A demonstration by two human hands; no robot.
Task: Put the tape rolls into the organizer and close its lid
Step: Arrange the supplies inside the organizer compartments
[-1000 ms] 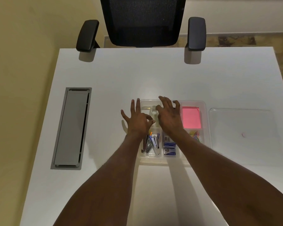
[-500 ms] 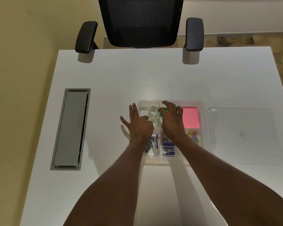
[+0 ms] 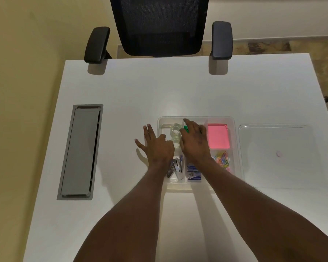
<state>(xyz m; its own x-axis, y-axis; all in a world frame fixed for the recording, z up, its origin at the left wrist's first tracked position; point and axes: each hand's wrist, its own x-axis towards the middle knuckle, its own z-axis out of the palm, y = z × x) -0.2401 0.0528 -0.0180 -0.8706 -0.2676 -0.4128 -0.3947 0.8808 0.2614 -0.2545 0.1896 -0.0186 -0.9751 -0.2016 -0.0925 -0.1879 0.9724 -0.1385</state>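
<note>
Over the clear plastic compartment organizer (image 3: 235, 140) is where both our hands sit; our left hand (image 3: 156, 146) is spread flat and empty, half on the white desk (image 3: 178, 91) just left of the organizer, thumb reaching toward the tape; our right hand (image 3: 194, 143) is fingers-down in the far middle compartment beside something green (image 3: 187, 128); honestly we can't tell if it's pinching anything or just resting.

Two clear round tape rolls (image 3: 175, 134) lie one behind the other in the organizer's far left compartment, so the loading part looks pretty much done; the flat clear lid (image 3: 276, 154) still lies on the desk just right of the organizer.

Tips for this bit, we reckon: nudge the rolls so they lie flat below the rim; make sure nothing pokes up; then pull both hands clear before going for the lid, and line its corners up before pressing.

Count around the organizer: two tape rolls, one lid, one pink sticky-note pad (image 3: 218, 137), one bunch of coloured paper clips (image 3: 223, 160) (too tangled to count), two blue staple boxes (image 3: 194, 172), a silver stapler (image 3: 179, 168).
</note>
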